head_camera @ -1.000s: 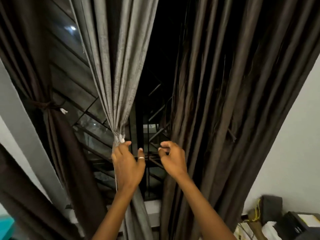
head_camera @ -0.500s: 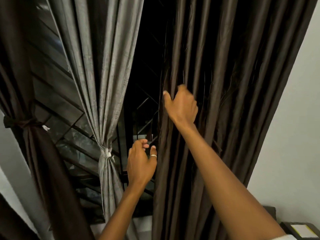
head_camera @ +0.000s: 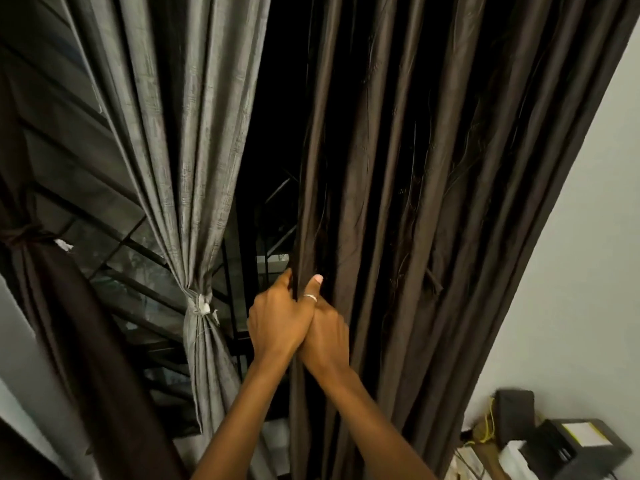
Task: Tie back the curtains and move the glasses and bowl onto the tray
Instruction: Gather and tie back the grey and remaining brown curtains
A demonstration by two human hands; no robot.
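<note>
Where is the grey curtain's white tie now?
In the head view the white tie is left of centre, wrapped around the grey curtain, just left of the left hand gripping the dark curtain.

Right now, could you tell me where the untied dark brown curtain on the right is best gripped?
Take the dark brown curtain by its inner edge, level with the grey curtain's tie, coming from the open gap on its left. It hangs in loose vertical folds, so fingers can wrap that free edge; the left hand and right hand grip there.
</note>
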